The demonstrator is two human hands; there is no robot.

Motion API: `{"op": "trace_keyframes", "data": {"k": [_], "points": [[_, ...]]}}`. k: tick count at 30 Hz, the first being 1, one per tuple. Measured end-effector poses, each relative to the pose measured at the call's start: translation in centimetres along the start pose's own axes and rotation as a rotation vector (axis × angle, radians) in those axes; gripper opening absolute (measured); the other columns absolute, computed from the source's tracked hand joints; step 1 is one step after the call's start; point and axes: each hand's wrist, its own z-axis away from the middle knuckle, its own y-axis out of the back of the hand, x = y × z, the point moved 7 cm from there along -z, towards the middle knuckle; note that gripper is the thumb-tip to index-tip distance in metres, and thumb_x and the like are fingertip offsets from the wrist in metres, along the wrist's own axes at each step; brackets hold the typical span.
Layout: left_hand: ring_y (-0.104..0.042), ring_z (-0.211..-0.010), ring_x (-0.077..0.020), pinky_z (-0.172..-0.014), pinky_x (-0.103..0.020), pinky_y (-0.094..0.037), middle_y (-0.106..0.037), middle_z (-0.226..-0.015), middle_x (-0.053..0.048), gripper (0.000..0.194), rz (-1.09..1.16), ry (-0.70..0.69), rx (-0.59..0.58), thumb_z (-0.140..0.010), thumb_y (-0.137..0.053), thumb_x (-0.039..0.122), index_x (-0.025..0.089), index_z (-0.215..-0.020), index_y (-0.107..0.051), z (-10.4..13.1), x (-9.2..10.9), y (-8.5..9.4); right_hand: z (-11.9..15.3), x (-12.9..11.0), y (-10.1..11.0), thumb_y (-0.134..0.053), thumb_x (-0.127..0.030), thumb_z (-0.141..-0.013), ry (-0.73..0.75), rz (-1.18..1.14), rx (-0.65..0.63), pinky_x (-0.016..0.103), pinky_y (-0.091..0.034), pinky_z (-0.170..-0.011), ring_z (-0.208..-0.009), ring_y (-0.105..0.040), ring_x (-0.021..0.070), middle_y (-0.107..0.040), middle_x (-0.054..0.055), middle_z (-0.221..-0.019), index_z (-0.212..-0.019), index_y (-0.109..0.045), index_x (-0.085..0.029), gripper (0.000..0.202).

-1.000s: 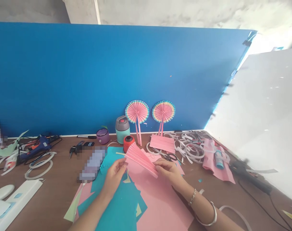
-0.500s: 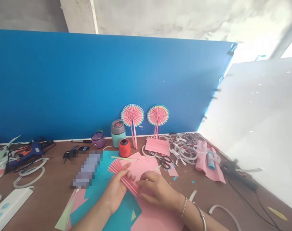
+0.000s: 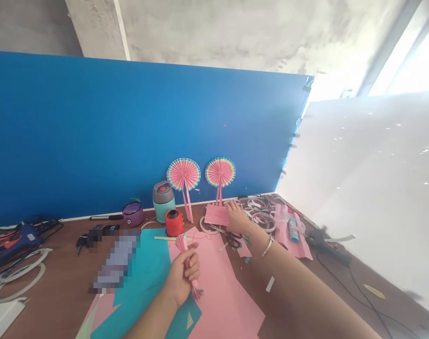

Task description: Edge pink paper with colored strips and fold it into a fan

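Note:
My left hand [image 3: 184, 273] is closed around a pleated strip of pink paper [image 3: 181, 242], its folds bunched together and both ends sticking out of the fist. My right hand [image 3: 236, 217] is stretched to the back, fingers extended over the right end of a creased pink paper sheet [image 3: 216, 215]. That end is hidden under the hand. Scissors [image 3: 233, 240] lie just below the right wrist. Beneath the left hand are a large pink sheet [image 3: 217, 273] and a teal sheet [image 3: 147, 268].
Two round pleated fans, a left fan [image 3: 183, 174] and a right fan [image 3: 220, 172], lean on the blue partition [image 3: 129, 117]. A teal jar [image 3: 164, 207], red container [image 3: 174, 222] and purple cup [image 3: 133, 214] stand nearby. A glue gun [image 3: 21, 240] lies left, curled white strips [image 3: 263, 220] right.
My right hand has left the pleated strip and reached forward to the creased pink sheet. My left hand has closed round the strip and tilted it more upright. The view has shifted right.

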Motion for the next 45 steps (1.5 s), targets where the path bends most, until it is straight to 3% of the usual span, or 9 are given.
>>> {"op": "trace_keyframes", "data": {"k": [4, 12, 18, 24, 30, 33, 36, 40, 45], "points": [[-0.02, -0.033, -0.0026, -0.038, -0.02, -0.013, -0.035, -0.046, 0.009, 0.012, -0.017, 0.014, -0.05, -0.08, -0.053, 0.018, 0.013, -0.091, -0.055, 0.2, -0.3, 0.4, -1.9, 0.4, -0.5, -0.066, -0.019, -0.058, 0.007, -0.014, -0.039, 0.048, -0.023, -0.104, -0.132, -0.028, 0.0365, -0.037, 0.023, -0.141, -0.138, -0.035, -0.008, 0.086], [-0.023, -0.035, -0.003, -0.039, -0.02, -0.016, -0.037, -0.048, 0.009, 0.017, 0.004, -0.073, -0.132, -0.078, -0.06, 0.021, 0.014, -0.093, -0.056, -0.3, 0.9, 1.0, -0.7, 0.9, 0.0, -0.056, -0.018, -0.07, 0.003, -0.051, 0.025, 0.044, -0.028, -0.096, -0.116, -0.042, 0.0314, -0.055, 0.014, -0.119, -0.107, -0.062, -0.018, 0.037], [-0.024, -0.035, -0.0025, -0.039, -0.02, -0.017, -0.039, -0.049, 0.009, 0.021, -0.028, -0.106, -0.106, -0.076, -0.063, 0.023, 0.013, -0.094, -0.056, -0.2, 1.1, 1.1, -0.3, 1.2, -0.1, -0.054, -0.014, -0.069, -0.065, -0.132, 0.075, 0.033, -0.038, -0.079, -0.098, -0.054, 0.0244, -0.052, 0.014, -0.117, -0.098, -0.063, -0.015, 0.031], [-0.024, -0.036, -0.0019, -0.039, -0.02, -0.019, -0.039, -0.05, 0.01, 0.024, -0.055, -0.139, -0.098, -0.073, -0.066, 0.025, 0.014, -0.092, -0.057, -0.1, 1.5, 1.2, -0.1, 0.5, 1.9, -0.06, -0.019, -0.069, -0.064, -0.22, 0.138, 0.037, -0.035, -0.083, -0.098, -0.053, 0.0277, -0.064, 0.008, -0.088, -0.076, -0.061, -0.017, 0.008], [-0.027, -0.04, -0.0009, -0.04, -0.018, -0.023, -0.05, -0.061, 0.007, 0.033, -0.143, -0.255, 0.002, -0.067, -0.076, 0.03, 0.015, -0.09, -0.058, 0.6, 2.8, 0.1, 3.9, -3.8, 4.1, -0.045, -0.02, -0.078, -0.01, -0.522, 0.276, 0.028, -0.044, -0.07, -0.078, -0.058, 0.0174, -0.063, 0.002, -0.088, -0.098, -0.049, -0.02, 0.02], [-0.048, -0.058, -0.0062, -0.049, -0.019, -0.035, -0.06, -0.079, 0.001, 0.036, -0.167, -0.308, 0.121, -0.062, -0.081, 0.032, 0.017, -0.086, -0.058, 1.4, 3.2, -0.9, 7.4, -7.6, 4.8, -0.048, -0.018, -0.075, 0.157, -0.787, 0.399, 0.031, -0.046, -0.075, -0.087, -0.059, 0.0194, -0.061, 0.005, -0.098, -0.104, -0.047, -0.019, 0.029], [-0.049, -0.062, -0.0086, -0.051, -0.02, -0.036, -0.058, -0.073, 0.002, 0.034, -0.224, -0.33, 0.136, -0.062, -0.081, 0.035, 0.017, -0.08, -0.059, 1.6, 3.0, -1.8, 10.1, -10.1, 4.1, -0.047, -0.014, -0.075, 0.212, -0.781, 0.386, 0.034, -0.048, -0.075, -0.088, -0.059, 0.0217, -0.06, 0.008, -0.1, -0.107, -0.045, -0.019, 0.032], [-0.052, -0.061, -0.0099, -0.052, -0.021, -0.038, -0.059, -0.071, 0.002, 0.037, -0.241, -0.386, 0.157, -0.064, -0.079, 0.037, 0.017, -0.089, -0.061, 1.4, 2.7, -1.2, 11.9, -11.5, 3.2, -0.049, -0.011, -0.074, 0.352, -0.778, 0.354, 0.036, -0.048, -0.079, -0.094, -0.057, 0.0226, -0.057, 0.009, -0.107, -0.114, -0.043, -0.02, 0.041], [-0.053, -0.056, -0.0117, -0.052, -0.022, -0.039, -0.058, -0.062, 0.003, 0.034, -0.242, -0.367, 0.119, -0.064, -0.079, 0.036, 0.016, -0.087, -0.063, 1.6, 2.5, 0.2, 12.4, -11.7, 2.2, -0.052, -0.016, -0.08, 0.394, -1.06, 0.241, 0.033, -0.05, -0.082, -0.1, -0.057, 0.0198, -0.054, 0.009, -0.117, -0.129, -0.035, -0.022, 0.053]]}}
